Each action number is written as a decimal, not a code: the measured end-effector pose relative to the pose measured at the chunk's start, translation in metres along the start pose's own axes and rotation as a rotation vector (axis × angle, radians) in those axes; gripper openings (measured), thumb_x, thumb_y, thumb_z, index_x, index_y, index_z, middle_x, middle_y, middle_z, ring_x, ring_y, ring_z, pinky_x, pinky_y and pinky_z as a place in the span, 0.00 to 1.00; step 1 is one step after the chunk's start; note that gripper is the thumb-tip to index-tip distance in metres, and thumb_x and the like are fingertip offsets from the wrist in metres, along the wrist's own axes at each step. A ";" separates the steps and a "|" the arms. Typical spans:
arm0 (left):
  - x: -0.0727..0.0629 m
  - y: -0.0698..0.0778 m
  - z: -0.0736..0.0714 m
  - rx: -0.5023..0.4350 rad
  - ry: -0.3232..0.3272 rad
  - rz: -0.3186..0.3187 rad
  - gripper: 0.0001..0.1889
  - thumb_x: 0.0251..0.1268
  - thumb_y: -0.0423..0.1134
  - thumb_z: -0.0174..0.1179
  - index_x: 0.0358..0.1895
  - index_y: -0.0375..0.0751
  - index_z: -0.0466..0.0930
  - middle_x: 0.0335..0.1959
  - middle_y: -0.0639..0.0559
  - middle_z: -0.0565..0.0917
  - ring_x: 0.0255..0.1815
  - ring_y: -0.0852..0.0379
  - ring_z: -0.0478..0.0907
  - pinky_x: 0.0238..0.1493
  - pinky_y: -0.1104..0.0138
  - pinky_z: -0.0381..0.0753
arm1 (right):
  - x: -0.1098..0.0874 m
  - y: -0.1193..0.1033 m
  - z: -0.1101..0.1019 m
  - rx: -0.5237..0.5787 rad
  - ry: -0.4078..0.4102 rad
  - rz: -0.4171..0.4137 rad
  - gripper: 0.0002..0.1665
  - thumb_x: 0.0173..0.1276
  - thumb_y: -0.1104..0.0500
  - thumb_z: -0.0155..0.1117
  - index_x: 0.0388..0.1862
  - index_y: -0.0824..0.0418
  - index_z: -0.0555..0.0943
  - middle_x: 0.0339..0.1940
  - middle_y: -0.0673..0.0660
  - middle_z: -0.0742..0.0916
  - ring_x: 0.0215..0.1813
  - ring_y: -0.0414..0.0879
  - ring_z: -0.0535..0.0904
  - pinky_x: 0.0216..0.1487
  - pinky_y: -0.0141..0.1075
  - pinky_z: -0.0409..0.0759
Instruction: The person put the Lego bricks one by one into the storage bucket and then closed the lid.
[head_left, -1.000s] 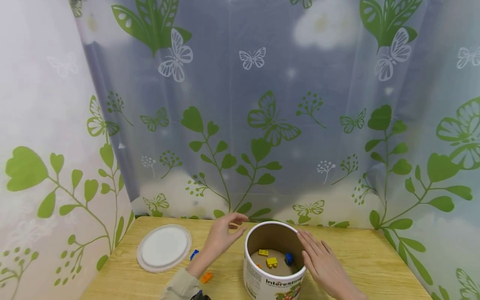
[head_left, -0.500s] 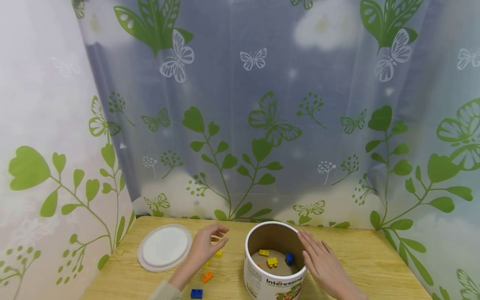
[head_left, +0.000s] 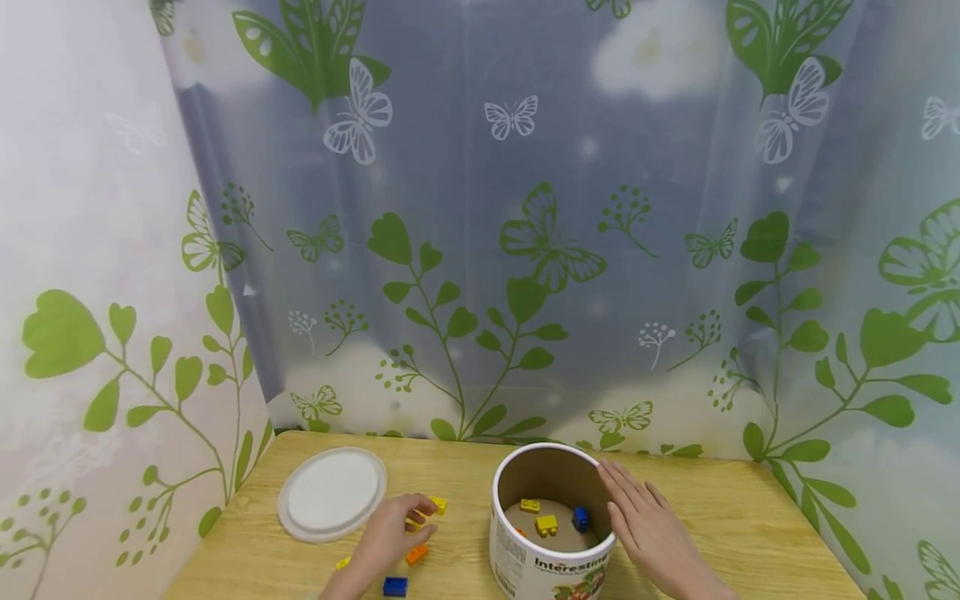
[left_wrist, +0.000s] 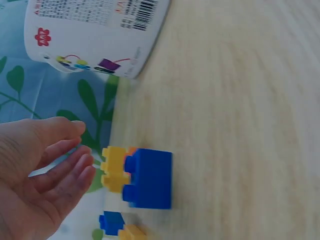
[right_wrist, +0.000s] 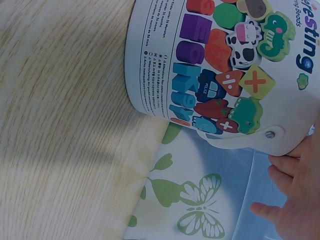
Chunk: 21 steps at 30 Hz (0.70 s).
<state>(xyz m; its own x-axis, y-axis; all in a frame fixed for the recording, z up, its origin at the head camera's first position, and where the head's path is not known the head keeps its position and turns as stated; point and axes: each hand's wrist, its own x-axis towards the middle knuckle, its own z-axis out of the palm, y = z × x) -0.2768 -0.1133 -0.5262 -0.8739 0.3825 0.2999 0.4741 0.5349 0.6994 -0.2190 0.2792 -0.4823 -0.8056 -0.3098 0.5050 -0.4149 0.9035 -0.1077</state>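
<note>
My left hand (head_left: 393,533) hovers over loose toy building bricks on the table, its fingers loosely bent and holding nothing. Near it lie a yellow brick (head_left: 439,505), an orange brick (head_left: 417,554) and a blue brick (head_left: 395,587); in the left wrist view the blue brick (left_wrist: 152,179) looks largest, apart from the fingers. With straight fingers, my right hand (head_left: 652,529) rests against the right side of a white round bucket (head_left: 510,554). Inside the bucket are two yellow bricks (head_left: 547,525), a blue brick (head_left: 581,520) and a sliver of orange, partly hidden by the rim.
A round white lid (head_left: 333,493) lies at the table's back left. Another yellow brick (head_left: 342,562) shows partly behind the left forearm. The wooden table (head_left: 712,500) extends right of the bucket, and a butterfly-patterned curtain (head_left: 450,208) hangs behind it.
My left hand has moved away from the bucket, leftward and down to the loose bricks, uncovering some of them. The right hand and the bucket have stayed in place.
</note>
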 end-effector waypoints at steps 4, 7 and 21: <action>-0.007 -0.007 -0.001 0.005 -0.043 -0.013 0.11 0.58 0.29 0.72 0.42 0.31 0.84 0.38 0.41 0.87 0.35 0.47 0.85 0.34 0.67 0.86 | 0.000 0.001 0.001 0.001 -0.007 0.005 0.30 0.77 0.58 0.56 0.76 0.60 0.69 0.75 0.57 0.74 0.74 0.56 0.70 0.67 0.62 0.70; -0.010 -0.010 -0.001 0.027 -0.061 -0.034 0.11 0.56 0.30 0.74 0.41 0.32 0.84 0.36 0.43 0.86 0.34 0.48 0.84 0.33 0.68 0.85 | 0.000 0.001 0.001 0.004 -0.020 0.012 0.30 0.78 0.58 0.56 0.77 0.59 0.69 0.76 0.57 0.73 0.75 0.56 0.69 0.68 0.62 0.69; -0.012 -0.022 0.002 0.073 -0.168 -0.098 0.11 0.51 0.31 0.77 0.35 0.39 0.83 0.27 0.56 0.80 0.28 0.64 0.73 0.28 0.73 0.74 | 0.001 -0.002 -0.004 0.019 -0.059 0.034 0.30 0.79 0.57 0.54 0.77 0.60 0.68 0.76 0.57 0.73 0.75 0.57 0.68 0.69 0.63 0.68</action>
<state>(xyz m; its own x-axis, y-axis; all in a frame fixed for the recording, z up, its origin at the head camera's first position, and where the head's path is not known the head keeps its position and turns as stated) -0.2768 -0.1278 -0.5464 -0.8888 0.4433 0.1162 0.3999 0.6265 0.6690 -0.2175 0.2776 -0.4780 -0.8425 -0.2963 0.4498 -0.3942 0.9083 -0.1401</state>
